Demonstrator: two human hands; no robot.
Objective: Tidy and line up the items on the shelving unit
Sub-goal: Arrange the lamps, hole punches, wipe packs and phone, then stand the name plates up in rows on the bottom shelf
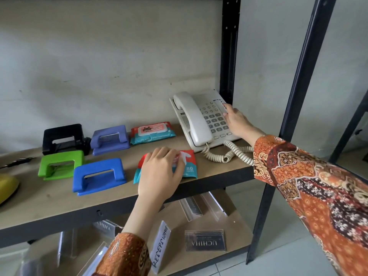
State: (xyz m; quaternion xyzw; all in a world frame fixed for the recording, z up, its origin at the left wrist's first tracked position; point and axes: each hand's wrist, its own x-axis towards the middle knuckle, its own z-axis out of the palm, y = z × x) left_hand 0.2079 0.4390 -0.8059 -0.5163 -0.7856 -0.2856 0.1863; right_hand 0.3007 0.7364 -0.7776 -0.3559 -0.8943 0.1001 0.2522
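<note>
The red and teal soft pack of wet wipes (187,166) lies flat near the front edge of the wooden shelf board (209,170), and is covered by the left hand (161,168), whose fingers (175,156) are spread narrowly and pressed down on its top rather than closed round it. To its far right, the cream plastic corded desk telephone (201,118) sits against the black metal upright (229,56); the right hand (237,120) rests at the telephone's right edge, but whether its fingers are gripping the casing or only touching it cannot be told.

A second wipes pack with a pink lid (152,132) lies behind the first, beside a lilac hole punch (109,139), a black one (63,138), a green one (59,164) and a blue one (99,176).

The coiled handset cord (229,154) trails loosely toward the near edge; if the telephone is shifted, it could probably snag the sleeve, or the handset could be unseated. The near pack could be slid off the edge if pushed forward.

No containers are seen on this shelf; on the lower shelf (235,234), clear acrylic sign holders (205,241) lie scattered.
</note>
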